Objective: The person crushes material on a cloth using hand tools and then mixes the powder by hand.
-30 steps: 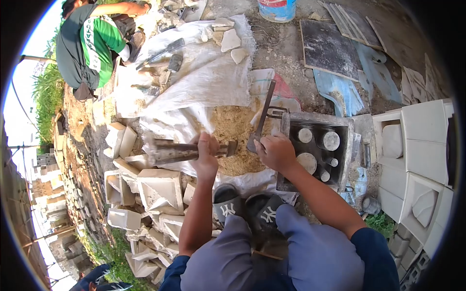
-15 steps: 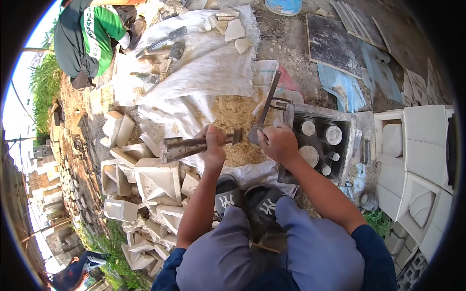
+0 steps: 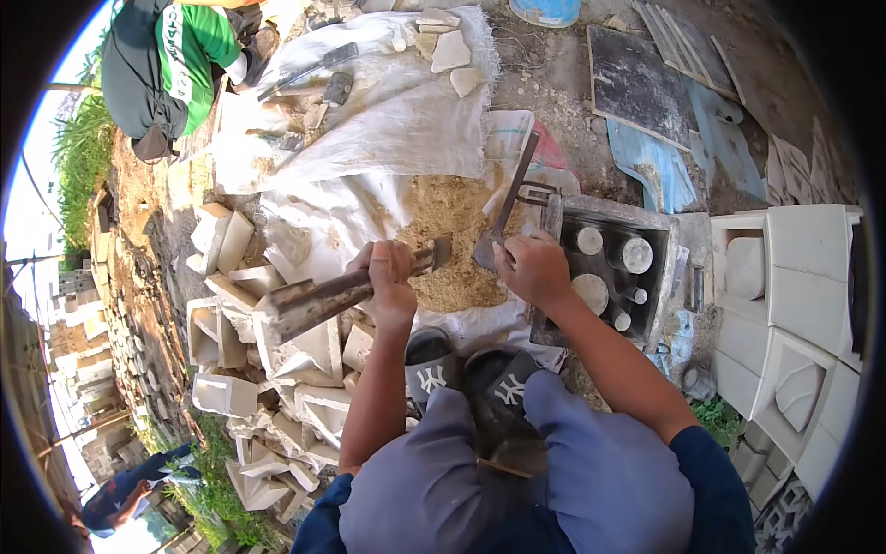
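Note:
My left hand (image 3: 389, 277) is wrapped around a worn metal bar (image 3: 318, 303), thick and channel-like. Its far end, a flat dark piece, points over a heap of tan sandy mix (image 3: 452, 212) on white sacking. My right hand (image 3: 533, 270) is closed, with its fingers at the wide dark blade of a long-handled flat metal tool (image 3: 517, 189). That tool slants up and away to the right. Beside my right hand stands a dark rectangular mould box (image 3: 614, 205) with several round posts inside and a metal handle on its rim.
Pale cast blocks and broken pieces (image 3: 221, 397) lie piled at the left. More blocks (image 3: 808, 235) are stacked at far right. White sacking (image 3: 406, 120) spreads ahead, with stone pieces (image 3: 450, 51) on it. Another person (image 3: 189, 69) crouches at upper left; one more (image 3: 138, 489) is at lower left.
The bar in my left hand has tilted, its near end swinging down and towards me, and my left hand has shifted slightly left. My right hand and its tool have barely moved.

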`<state>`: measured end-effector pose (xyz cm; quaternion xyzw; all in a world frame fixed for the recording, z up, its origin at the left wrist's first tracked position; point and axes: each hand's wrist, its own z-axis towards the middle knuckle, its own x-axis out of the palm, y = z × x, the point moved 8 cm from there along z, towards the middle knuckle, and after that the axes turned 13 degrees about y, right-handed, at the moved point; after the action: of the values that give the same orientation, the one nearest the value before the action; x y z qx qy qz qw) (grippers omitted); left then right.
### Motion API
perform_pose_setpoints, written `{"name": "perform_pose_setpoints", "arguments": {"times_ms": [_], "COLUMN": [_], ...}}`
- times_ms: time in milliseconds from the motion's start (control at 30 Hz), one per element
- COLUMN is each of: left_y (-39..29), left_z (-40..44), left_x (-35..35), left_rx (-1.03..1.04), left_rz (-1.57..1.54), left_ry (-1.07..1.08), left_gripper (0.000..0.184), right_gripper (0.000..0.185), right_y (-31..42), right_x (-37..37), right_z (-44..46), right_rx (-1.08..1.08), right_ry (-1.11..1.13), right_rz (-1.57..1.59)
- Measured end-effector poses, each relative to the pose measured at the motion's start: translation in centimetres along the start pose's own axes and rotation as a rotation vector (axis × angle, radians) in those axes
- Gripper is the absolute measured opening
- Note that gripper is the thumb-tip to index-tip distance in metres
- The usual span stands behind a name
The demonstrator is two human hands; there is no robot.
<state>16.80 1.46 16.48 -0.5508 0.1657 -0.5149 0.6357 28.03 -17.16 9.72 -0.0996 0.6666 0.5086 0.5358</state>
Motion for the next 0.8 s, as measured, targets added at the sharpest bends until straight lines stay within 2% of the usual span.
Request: {"name": "perform_pose_setpoints", "arguments": {"times_ms": [67, 133, 200, 267, 333, 367, 400, 500, 533, 567, 600, 667, 733, 800], "left_y": [3.7, 1.5, -2.0, -1.2, 1.9, 2.4, 1.4, -2.0, -0.6, 1.6, 2.1, 0.8, -2.1, -0.8], "left_z": [-0.2, 0.6, -0.2, 0.0, 0.7, 0.8, 1.2, -0.2, 0.1, -0.1, 0.6, 1.0, 0.3, -0.1], "left_x": [-1.3, -0.5, 0.7, 0.6, -0.4, -1.0, -0.5, 0.4, -0.2, -1.4, -1.6, -2.1, -1.0, -1.9], "left_rx": [-0.177, -0.213, -0.037, 0.039, -0.198, -0.247, -0.247, 0.005, 0.015, -0.072, -0.152, -0.209, -0.109, -0.025], "left_rz": [0.15, 0.11, 0.067, 0.048, 0.23, 0.215, 0.209, 0.065, 0.066, 0.098, 0.128, 0.198, 0.107, 0.11], "left_ry": [-0.113, -0.134, -0.018, 0.024, -0.124, -0.139, -0.131, 0.014, 0.022, -0.067, -0.151, -0.175, -0.115, -0.073], "left_gripper": [0.042, 0.043, 0.041, 0.04, 0.041, 0.04, 0.04, 0.038, 0.038, 0.039, 0.04, 0.041, 0.041, 0.041], "right_gripper": [0.033, 0.033, 0.033, 0.031, 0.032, 0.032, 0.032, 0.032, 0.032, 0.033, 0.033, 0.033, 0.033, 0.033], "right_y": [0.2, -0.1, 0.0, 0.2, 0.5, 0.2, -0.1, 0.1, 0.1, 0.3, 0.3, 0.1, 0.0, 0.1], "right_x": [0.1, 0.0, 0.4, 0.1, 0.2, 0.1, 0.1, 0.2, -0.1, -0.1, 0.0, 0.2, 0.6, 0.1], "right_z": [-0.1, 0.5, -0.9, 0.0, -0.4, 0.0, 0.4, -0.1, 0.2, 0.0, 0.0, 0.0, -0.4, 0.1], "right_rx": [0.0, -0.01, -0.014, 0.009, -0.002, -0.002, 0.005, -0.019, -0.009, 0.005, 0.002, -0.03, -0.026, -0.033], "right_ry": [-0.001, -0.032, 0.011, 0.068, 0.059, 0.04, 0.034, 0.032, 0.031, 0.039, 0.028, -0.016, 0.0, -0.03], "right_rz": [-0.02, -0.018, 0.002, -0.022, -0.019, -0.027, -0.033, -0.01, -0.027, -0.039, -0.039, -0.017, -0.007, -0.004]}}
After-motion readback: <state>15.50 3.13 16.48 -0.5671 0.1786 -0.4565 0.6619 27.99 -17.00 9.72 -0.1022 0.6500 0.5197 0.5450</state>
